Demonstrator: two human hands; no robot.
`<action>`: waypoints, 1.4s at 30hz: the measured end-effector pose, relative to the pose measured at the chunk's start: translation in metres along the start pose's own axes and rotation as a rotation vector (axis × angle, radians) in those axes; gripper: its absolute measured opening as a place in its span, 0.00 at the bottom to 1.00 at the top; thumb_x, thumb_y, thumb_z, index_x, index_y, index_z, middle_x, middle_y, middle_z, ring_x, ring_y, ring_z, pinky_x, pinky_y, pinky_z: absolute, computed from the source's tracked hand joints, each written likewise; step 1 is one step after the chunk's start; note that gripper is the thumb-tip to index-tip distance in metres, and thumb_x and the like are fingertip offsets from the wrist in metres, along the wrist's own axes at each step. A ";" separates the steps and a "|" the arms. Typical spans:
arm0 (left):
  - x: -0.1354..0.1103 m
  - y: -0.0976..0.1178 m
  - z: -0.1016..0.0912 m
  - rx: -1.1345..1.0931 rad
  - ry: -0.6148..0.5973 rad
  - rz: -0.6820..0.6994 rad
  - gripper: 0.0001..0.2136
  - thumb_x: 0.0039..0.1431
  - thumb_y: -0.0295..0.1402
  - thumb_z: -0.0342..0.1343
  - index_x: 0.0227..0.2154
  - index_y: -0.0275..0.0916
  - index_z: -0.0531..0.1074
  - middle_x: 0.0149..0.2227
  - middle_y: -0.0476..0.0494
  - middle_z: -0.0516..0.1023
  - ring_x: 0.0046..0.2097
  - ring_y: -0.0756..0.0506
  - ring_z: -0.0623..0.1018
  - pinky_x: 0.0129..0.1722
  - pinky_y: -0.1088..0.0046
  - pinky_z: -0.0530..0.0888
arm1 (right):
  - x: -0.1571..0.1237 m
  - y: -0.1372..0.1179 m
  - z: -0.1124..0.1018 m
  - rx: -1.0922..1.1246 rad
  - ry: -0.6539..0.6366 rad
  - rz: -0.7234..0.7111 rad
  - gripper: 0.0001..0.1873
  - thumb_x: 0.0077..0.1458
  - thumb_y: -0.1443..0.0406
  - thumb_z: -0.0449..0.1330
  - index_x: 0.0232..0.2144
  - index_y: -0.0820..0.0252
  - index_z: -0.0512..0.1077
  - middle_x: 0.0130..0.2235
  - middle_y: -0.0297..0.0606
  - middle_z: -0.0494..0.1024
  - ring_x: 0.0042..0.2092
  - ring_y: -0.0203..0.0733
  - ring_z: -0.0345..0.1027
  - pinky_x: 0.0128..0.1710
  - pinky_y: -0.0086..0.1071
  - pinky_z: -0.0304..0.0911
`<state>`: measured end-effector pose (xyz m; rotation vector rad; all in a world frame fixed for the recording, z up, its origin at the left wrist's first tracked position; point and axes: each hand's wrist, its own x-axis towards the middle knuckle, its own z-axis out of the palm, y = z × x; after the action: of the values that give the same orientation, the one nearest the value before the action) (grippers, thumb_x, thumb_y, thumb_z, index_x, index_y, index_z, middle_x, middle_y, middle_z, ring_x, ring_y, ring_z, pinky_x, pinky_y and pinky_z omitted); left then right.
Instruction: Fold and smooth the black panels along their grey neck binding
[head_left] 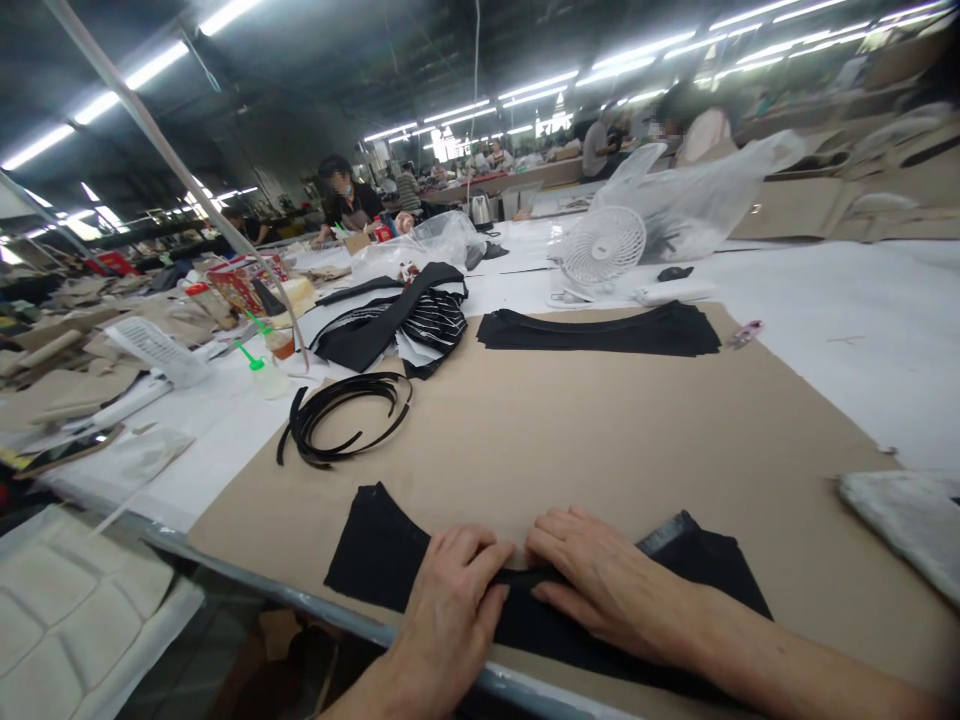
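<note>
Fabric (pixel 379 555), black, pinched at its edge
Left hand (pixel 457 585) and right hand (pixel 589 560) nearly closed on it; coiled strips (pixel 306 430) beyond, leftward.

Above and beyond the fingers (pixel 491 560), fluorescent tubes (pixel 157 67) hang in rows under a dark ceiling (pixel 322 65); bright windows (pixel 450 146) glow far ahead, past the white-covered worktable (pixel 817 305).

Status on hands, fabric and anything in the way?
Left hand, right hand at far edge of black fabric piece. Piece on brown sheet, middle partly hidden by hands. Coiled black strips beyond, apart from both hands.
</note>
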<state>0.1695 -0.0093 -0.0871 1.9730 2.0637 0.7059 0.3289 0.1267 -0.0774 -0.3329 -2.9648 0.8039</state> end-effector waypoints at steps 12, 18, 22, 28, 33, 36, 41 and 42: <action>0.021 0.015 0.004 -0.215 -0.108 -0.080 0.25 0.41 0.14 0.45 0.36 0.43 0.78 0.34 0.48 0.76 0.40 0.45 0.75 0.43 0.69 0.72 | -0.002 0.005 -0.014 0.064 -0.080 0.063 0.07 0.51 0.69 0.62 0.33 0.58 0.67 0.37 0.35 0.72 0.41 0.43 0.65 0.44 0.37 0.57; 0.018 0.018 0.009 -0.149 -0.071 -0.039 0.22 0.46 0.14 0.43 0.34 0.43 0.77 0.33 0.47 0.76 0.38 0.45 0.75 0.39 0.71 0.74 | -0.010 0.005 -0.016 0.123 -0.069 0.037 0.06 0.54 0.73 0.58 0.32 0.59 0.67 0.36 0.34 0.72 0.39 0.39 0.66 0.39 0.31 0.59; 0.001 0.016 0.021 0.068 -0.011 0.130 0.19 0.55 0.19 0.42 0.41 0.39 0.75 0.33 0.43 0.75 0.35 0.44 0.75 0.35 0.69 0.75 | -0.022 0.009 -0.003 -0.002 0.009 -0.089 0.08 0.59 0.74 0.51 0.34 0.59 0.67 0.37 0.36 0.70 0.39 0.40 0.64 0.41 0.32 0.59; -0.031 -0.002 0.036 0.365 0.214 0.438 0.24 0.56 0.21 0.42 0.56 0.30 0.64 0.50 0.36 0.75 0.55 0.42 0.71 0.52 0.66 0.72 | -0.036 0.018 0.020 -0.241 0.090 -0.252 0.12 0.57 0.77 0.52 0.42 0.62 0.67 0.39 0.39 0.70 0.40 0.43 0.61 0.44 0.37 0.58; -0.026 0.000 0.027 0.225 0.138 0.359 0.23 0.57 0.22 0.42 0.56 0.36 0.63 0.48 0.41 0.76 0.51 0.45 0.74 0.54 0.60 0.69 | -0.036 0.017 0.013 -0.205 0.086 -0.220 0.14 0.57 0.77 0.52 0.43 0.60 0.66 0.40 0.38 0.70 0.40 0.43 0.63 0.44 0.37 0.59; -0.016 0.013 0.024 0.157 0.141 0.223 0.21 0.61 0.23 0.44 0.57 0.36 0.60 0.43 0.42 0.77 0.46 0.44 0.75 0.53 0.58 0.69 | -0.037 0.016 0.003 -0.132 0.073 -0.125 0.11 0.58 0.74 0.53 0.43 0.59 0.65 0.41 0.37 0.70 0.43 0.44 0.64 0.48 0.40 0.58; 0.003 0.040 0.034 0.030 0.088 0.060 0.19 0.57 0.20 0.48 0.49 0.41 0.69 0.44 0.42 0.74 0.45 0.41 0.72 0.46 0.58 0.70 | -0.039 0.019 -0.006 -0.077 0.049 -0.063 0.07 0.57 0.70 0.57 0.39 0.58 0.65 0.40 0.37 0.70 0.43 0.46 0.63 0.48 0.43 0.57; 0.007 0.044 0.036 -0.007 0.051 0.022 0.20 0.55 0.19 0.48 0.49 0.41 0.69 0.43 0.43 0.74 0.45 0.41 0.72 0.46 0.58 0.70 | -0.039 0.021 -0.007 -0.058 0.055 -0.049 0.07 0.56 0.70 0.58 0.39 0.58 0.66 0.40 0.37 0.70 0.43 0.46 0.62 0.47 0.42 0.57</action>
<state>0.2244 0.0049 -0.0968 1.9974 2.0674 0.7747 0.3720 0.1386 -0.0817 -0.2791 -2.9367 0.6928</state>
